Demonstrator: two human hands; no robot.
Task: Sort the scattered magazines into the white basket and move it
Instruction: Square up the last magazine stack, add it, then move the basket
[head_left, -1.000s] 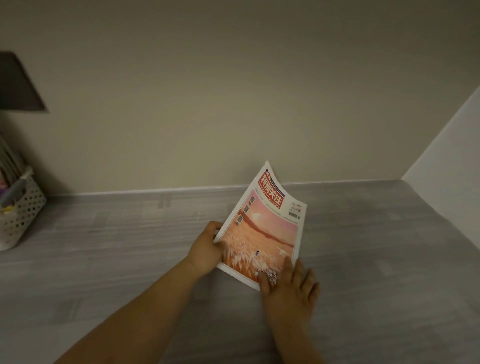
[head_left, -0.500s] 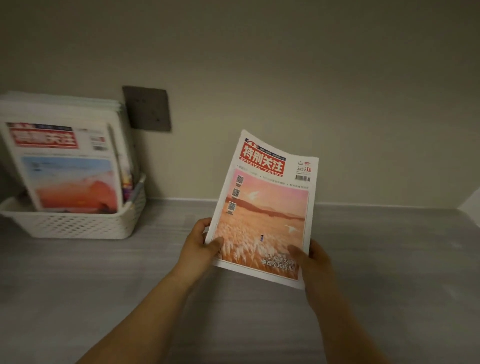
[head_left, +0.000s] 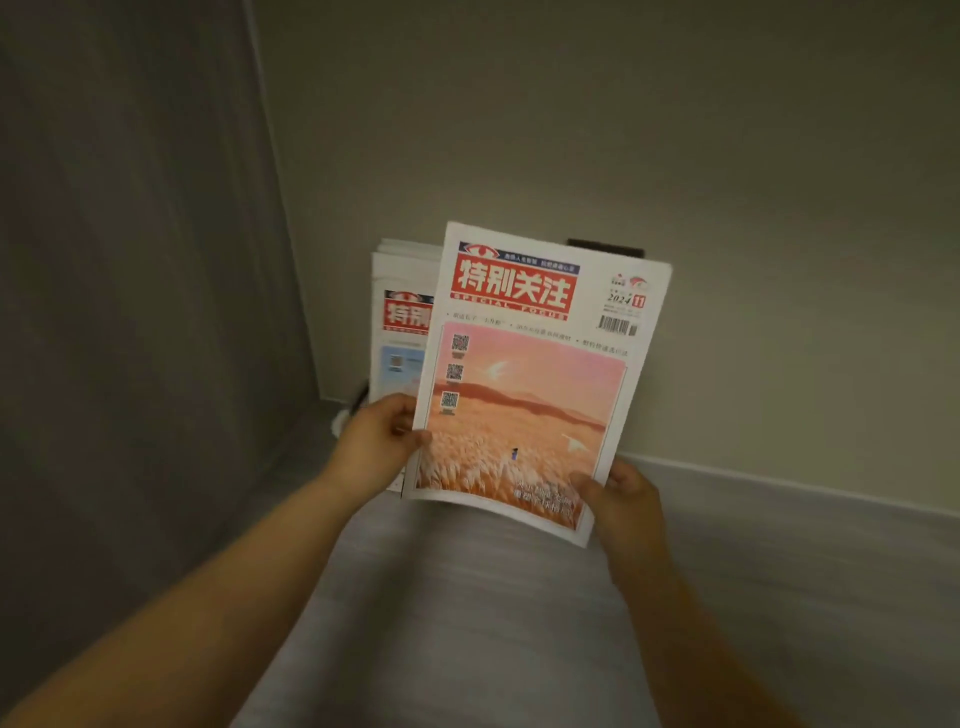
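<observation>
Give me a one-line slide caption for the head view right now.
Left hand and right hand hold a pink-cover magazine upright, in front of the standing magazines.

Magazine (head_left: 530, 374) pink-orange, red masthead

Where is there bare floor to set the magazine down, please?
Bare floor lies right of the right hand, along the skirting board, and nearer, below the held magazine. The corner is crowded: the standing stack sits behind the magazine and the left hand.

rear magazines (head_left: 400, 317) half-covered, wall plate (head_left: 605, 248) — mostly hidden
</observation>
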